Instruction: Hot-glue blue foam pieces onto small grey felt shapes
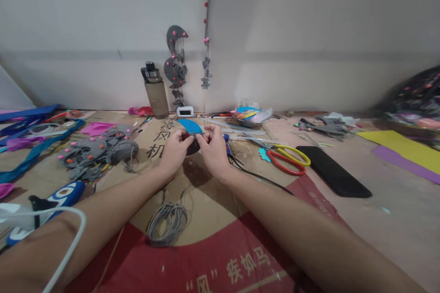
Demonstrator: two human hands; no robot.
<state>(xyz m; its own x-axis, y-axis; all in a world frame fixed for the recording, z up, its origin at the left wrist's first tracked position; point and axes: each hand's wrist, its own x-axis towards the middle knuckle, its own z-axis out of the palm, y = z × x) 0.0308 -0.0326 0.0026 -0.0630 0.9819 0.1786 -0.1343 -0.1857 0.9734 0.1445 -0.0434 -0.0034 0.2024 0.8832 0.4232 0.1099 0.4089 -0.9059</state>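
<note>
My left hand (176, 149) and my right hand (213, 151) meet over the cardboard, thumbs and fingertips pinched together. Between them they grip a small dark felt-like piece (193, 148), mostly covered by the fingers. A blue curved piece (191, 126) shows just behind the fingertips; whether it is held or lies on the table I cannot tell. Grey cord rises toward the hands from a loose coil (167, 224) between my forearms. Right of my right hand lies a hot glue gun-like blue tool (227, 143), partly hidden, with a black cable.
Scissors (288, 159) with red and yellow handles and a black phone (333, 171) lie at right. Grey felt pieces with pompoms (96, 149) are heaped at left. A bottle (156, 91), white timer (185, 111) and bowl (252, 120) stand by the wall. A white cable (80, 224) crosses my left forearm.
</note>
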